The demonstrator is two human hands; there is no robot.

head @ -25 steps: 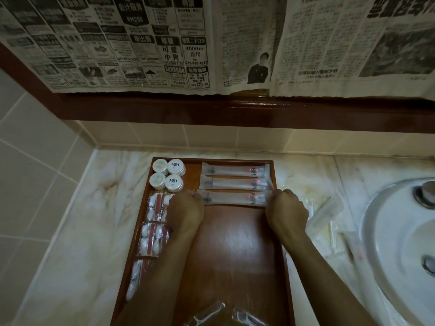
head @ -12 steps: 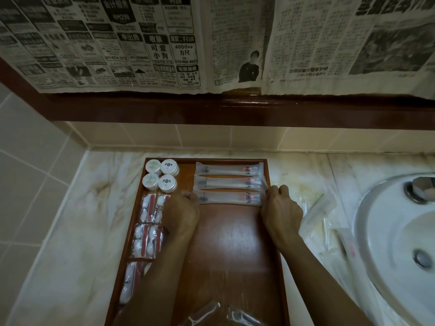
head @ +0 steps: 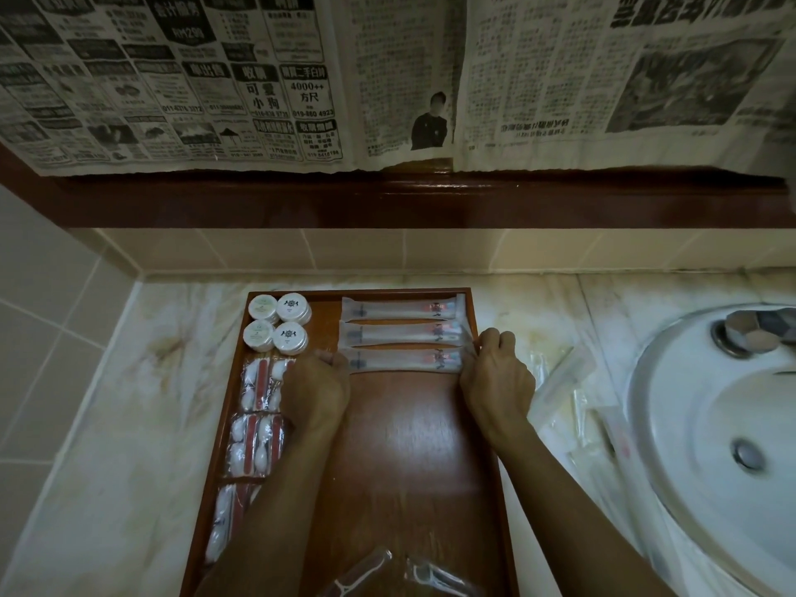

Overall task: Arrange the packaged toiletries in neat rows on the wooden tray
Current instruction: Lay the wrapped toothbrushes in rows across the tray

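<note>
A wooden tray lies on the marble counter. At its far right, three long packaged toothbrush kits form a stacked row; the nearest packet is pinched at its left end by my left hand and at its right end by my right hand. Four small round white jars sit in the tray's far left corner. Below them a column of cotton-bud packets runs down the left side, partly hidden by my left forearm. Clear razor packets lie at the tray's near edge.
More loose clear packets lie on the counter between the tray and the white sink at the right. A tiled wall stands at the left. A dark wooden ledge with newspaper hangs above the back.
Both hands stay at the ends of the nearest long packet, which has been nudged a little closer to the two packets behind it. The camera has shifted slightly.
</note>
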